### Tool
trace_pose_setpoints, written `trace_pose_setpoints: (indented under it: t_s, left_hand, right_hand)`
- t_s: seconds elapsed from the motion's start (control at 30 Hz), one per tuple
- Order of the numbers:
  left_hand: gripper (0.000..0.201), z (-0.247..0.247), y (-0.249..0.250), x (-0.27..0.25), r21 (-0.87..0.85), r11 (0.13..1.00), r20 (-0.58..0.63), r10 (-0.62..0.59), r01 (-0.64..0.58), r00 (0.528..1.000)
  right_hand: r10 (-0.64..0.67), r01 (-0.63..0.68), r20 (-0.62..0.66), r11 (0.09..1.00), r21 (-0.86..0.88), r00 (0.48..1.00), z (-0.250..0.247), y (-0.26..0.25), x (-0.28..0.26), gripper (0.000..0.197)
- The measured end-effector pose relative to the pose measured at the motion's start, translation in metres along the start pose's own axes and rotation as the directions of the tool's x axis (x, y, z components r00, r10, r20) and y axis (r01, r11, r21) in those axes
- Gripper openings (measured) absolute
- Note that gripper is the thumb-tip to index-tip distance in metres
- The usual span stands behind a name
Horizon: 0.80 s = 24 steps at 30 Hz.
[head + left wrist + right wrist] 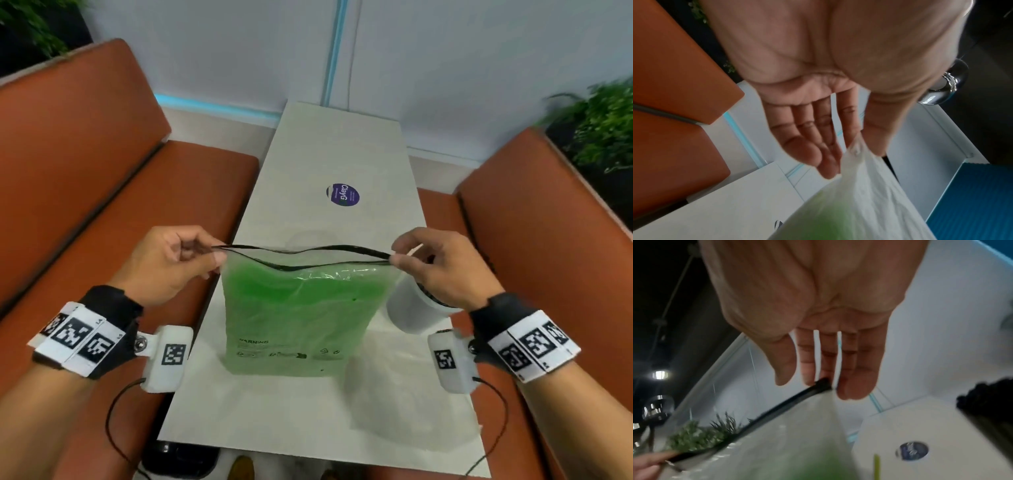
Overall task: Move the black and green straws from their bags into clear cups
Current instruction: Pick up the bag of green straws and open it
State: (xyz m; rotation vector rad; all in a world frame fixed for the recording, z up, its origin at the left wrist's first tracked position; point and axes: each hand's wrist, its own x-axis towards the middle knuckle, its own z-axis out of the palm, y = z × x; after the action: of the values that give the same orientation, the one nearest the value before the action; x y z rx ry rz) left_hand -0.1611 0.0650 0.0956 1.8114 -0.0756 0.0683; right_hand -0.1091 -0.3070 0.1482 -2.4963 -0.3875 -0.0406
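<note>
A clear zip bag (298,308) full of green straws stands upright over the middle of the white table (308,144). Its black zip strip (308,251) is parted along the top. My left hand (212,257) pinches the bag's top left corner and my right hand (397,258) pinches the top right corner. The left wrist view shows thumb and fingers of the left hand (859,146) on the bag's plastic (859,203). In the right wrist view the right hand (828,384) holds the strip's end. A clear cup (411,308) of black straws (986,399) stands under my right hand.
An empty clear bag (404,404) lies flat at the table's near right. A round blue sticker (342,195) marks the far half of the table. Orange benches (102,171) (548,222) run along both sides. A faint round rim (308,240) shows behind the bag's top.
</note>
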Motion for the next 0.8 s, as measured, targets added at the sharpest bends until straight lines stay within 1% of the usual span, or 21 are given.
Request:
trace_pose_setpoints:
  t_s: [0.03, 0.07, 0.1, 0.17, 0.23, 0.27, 0.33, 0.4, 0.43, 0.47, 0.5, 0.57, 0.6, 0.63, 0.67, 0.7, 0.73, 0.77, 0.8]
  left_hand:
    - [0.011, 0.004, 0.005, -0.002, 0.035, 0.999, 0.005, -0.027, 0.026, 1.000]
    - [0.019, 0.009, 0.010, -0.003, 0.071, 0.996, -0.008, -0.061, 0.061, 0.998]
    - [0.028, 0.016, 0.013, -0.003, 0.106, 0.990, -0.050, -0.093, 0.098, 0.994]
    - [0.041, 0.033, 0.019, 0.000, 0.175, 0.970, -0.187, -0.137, 0.170, 0.973]
    - [0.043, 0.047, 0.022, 0.003, 0.221, 0.945, -0.322, -0.164, 0.242, 0.932]
    - [0.041, 0.052, 0.025, 0.003, 0.239, 0.930, -0.367, -0.179, 0.279, 0.913]
    - [0.038, 0.058, 0.029, 0.002, 0.299, 0.887, -0.411, -0.212, 0.351, 0.887]
    - [0.037, 0.061, 0.032, -0.001, 0.397, 0.817, -0.430, -0.238, 0.419, 0.871]
    - [0.036, 0.062, 0.033, -0.006, 0.423, 0.781, -0.445, -0.263, 0.460, 0.856]
    - [0.033, 0.064, 0.034, -0.007, 0.423, 0.758, -0.450, -0.300, 0.497, 0.841]
    - [0.029, 0.066, 0.034, -0.010, 0.377, 0.758, -0.446, -0.355, 0.532, 0.821]
    - [0.018, 0.071, 0.033, -0.014, 0.178, 0.799, -0.391, -0.477, 0.574, 0.787]
    - [0.013, 0.074, 0.033, -0.016, 0.054, 0.812, -0.351, -0.529, 0.581, 0.773]
    - [0.014, 0.076, 0.032, -0.019, -0.060, 0.817, -0.321, -0.560, 0.574, 0.764]
    - [0.021, 0.078, 0.029, -0.021, -0.156, 0.820, -0.304, -0.571, 0.551, 0.763]
    - [0.029, 0.081, 0.026, -0.023, -0.251, 0.818, -0.300, -0.575, 0.518, 0.762]
    - [0.035, 0.085, 0.022, -0.027, -0.358, 0.804, -0.296, -0.580, 0.475, 0.759]
    - [0.039, 0.090, 0.019, -0.031, -0.473, 0.767, -0.283, -0.598, 0.433, 0.750]
    - [0.043, 0.094, 0.014, -0.036, -0.584, 0.709, -0.258, -0.624, 0.395, 0.738]
  right_hand:
    - [0.041, -0.041, -0.004, 0.999, 0.029, 0.999, 0.005, -0.002, 0.002, 0.020]
    - [0.081, -0.080, -0.016, 0.996, 0.033, 0.997, 0.011, -0.004, 0.005, 0.029]
    - [0.112, -0.111, -0.030, 0.994, 0.011, 0.993, 0.017, -0.006, 0.008, 0.035]
    - [0.165, -0.166, -0.019, 0.984, -0.062, 0.986, 0.027, -0.009, 0.015, 0.036]
    - [0.217, -0.214, 0.023, 0.973, -0.086, 0.976, 0.037, -0.010, 0.019, 0.029]
    - [0.236, -0.232, 0.038, 0.969, -0.086, 0.971, 0.039, -0.009, 0.020, 0.026]
    - [0.255, -0.251, 0.037, 0.964, -0.092, 0.966, 0.041, -0.005, 0.019, 0.028]
    - [0.288, -0.284, 0.028, 0.953, -0.104, 0.957, 0.040, 0.000, 0.016, 0.033]
    - [0.311, -0.305, 0.050, 0.948, -0.095, 0.949, 0.041, 0.001, 0.013, 0.033]
    - [0.341, -0.337, 0.073, 0.940, -0.055, 0.937, 0.041, 0.001, 0.012, 0.030]
    - [0.367, -0.371, 0.104, 0.928, 0.022, 0.924, 0.043, 0.000, 0.009, 0.023]
    - [0.405, -0.423, 0.126, 0.881, 0.212, 0.906, 0.048, -0.002, 0.005, 0.010]
    - [0.420, -0.434, 0.112, 0.850, 0.300, 0.900, 0.051, -0.003, 0.003, 0.009]
    - [0.433, -0.434, 0.095, 0.813, 0.387, 0.896, 0.055, -0.005, 0.000, 0.012]
    - [0.441, -0.425, 0.088, 0.764, 0.486, 0.893, 0.059, -0.006, -0.003, 0.018]
    - [0.455, -0.419, 0.099, 0.685, 0.596, 0.885, 0.064, -0.007, -0.007, 0.025]
    - [0.476, -0.423, 0.135, 0.572, 0.703, 0.869, 0.069, -0.008, -0.012, 0.031]
    - [0.501, -0.430, 0.197, 0.408, 0.805, 0.843, 0.075, -0.007, -0.016, 0.035]
    - [0.523, -0.432, 0.278, 0.198, 0.880, 0.806, 0.080, -0.007, -0.019, 0.036]
